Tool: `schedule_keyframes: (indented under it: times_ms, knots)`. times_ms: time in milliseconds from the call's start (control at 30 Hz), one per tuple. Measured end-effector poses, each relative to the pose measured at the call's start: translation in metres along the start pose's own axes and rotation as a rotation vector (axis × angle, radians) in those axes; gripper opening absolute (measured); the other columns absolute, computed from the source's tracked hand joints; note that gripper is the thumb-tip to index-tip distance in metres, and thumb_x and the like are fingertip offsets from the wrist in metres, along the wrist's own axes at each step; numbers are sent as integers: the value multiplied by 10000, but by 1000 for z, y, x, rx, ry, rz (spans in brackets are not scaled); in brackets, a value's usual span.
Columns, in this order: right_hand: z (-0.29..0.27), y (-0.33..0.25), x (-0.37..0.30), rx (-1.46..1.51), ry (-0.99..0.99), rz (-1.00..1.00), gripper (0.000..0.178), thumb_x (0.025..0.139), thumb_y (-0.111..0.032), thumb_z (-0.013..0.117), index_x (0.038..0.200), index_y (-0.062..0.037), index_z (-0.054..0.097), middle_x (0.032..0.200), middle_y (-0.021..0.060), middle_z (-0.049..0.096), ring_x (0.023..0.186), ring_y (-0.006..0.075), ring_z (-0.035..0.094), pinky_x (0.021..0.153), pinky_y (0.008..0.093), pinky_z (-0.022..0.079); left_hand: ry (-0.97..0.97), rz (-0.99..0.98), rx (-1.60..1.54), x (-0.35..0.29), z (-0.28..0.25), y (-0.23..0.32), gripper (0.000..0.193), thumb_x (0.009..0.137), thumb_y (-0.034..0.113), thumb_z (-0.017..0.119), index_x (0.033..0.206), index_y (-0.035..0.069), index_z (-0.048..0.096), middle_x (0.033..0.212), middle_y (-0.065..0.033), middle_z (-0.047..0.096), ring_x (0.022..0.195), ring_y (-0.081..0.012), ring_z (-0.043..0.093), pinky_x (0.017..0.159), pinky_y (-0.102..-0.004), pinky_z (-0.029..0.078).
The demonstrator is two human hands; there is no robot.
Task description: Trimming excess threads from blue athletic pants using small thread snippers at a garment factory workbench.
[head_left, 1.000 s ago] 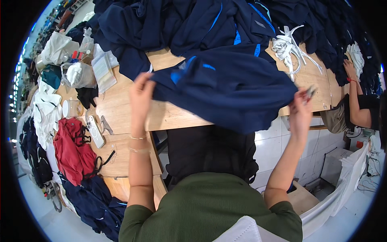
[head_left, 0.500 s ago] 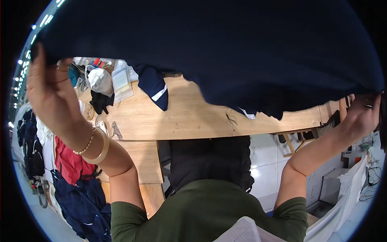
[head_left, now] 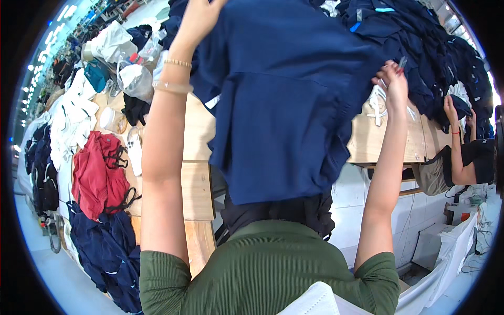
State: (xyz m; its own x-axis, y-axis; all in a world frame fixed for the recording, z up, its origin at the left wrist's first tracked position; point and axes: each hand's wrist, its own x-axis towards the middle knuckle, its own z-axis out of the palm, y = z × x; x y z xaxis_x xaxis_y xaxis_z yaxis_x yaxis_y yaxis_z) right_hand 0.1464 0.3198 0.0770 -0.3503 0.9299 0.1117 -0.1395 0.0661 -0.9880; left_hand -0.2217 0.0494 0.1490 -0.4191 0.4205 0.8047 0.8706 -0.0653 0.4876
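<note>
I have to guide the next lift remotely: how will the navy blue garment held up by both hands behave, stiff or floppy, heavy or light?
Probably floppy: the navy blue garment hangs in soft folds between the left hand and right hand. Likely light, since pinches at its upper edge carry it. Its loose hem may drag over the wooden table.

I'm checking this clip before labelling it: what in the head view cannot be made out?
- Left hand: fingertips cut off by the top edge.
- Small tool in the right hand: too small to identify.
- Wooden table: its middle is hidden behind the lifted navy garment.
- Garment's front: faces away.
</note>
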Motion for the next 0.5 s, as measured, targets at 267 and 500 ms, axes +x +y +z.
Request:
schedule_keyframes:
  times_ms: [267,500]
  knots:
    - [-65,77,-142,-562,-342,180,182,910,-63,493,1005,10,629,834,40,618,668,120,519,623,219,441,-705,-1027,-252,-242,-97,29,250,957,188,497,924,-17,636,821,-54,651,778,-115,608,732,-255,486]
    - [-17,72,-198,-960,-502,-178,337,722,124,555,1021,-23,605,970,108,552,982,276,468,844,356,433,-581,-1253,-110,-390,-67,96,268,806,143,736,948,-34,596,852,-29,625,746,-92,585,687,-197,459]
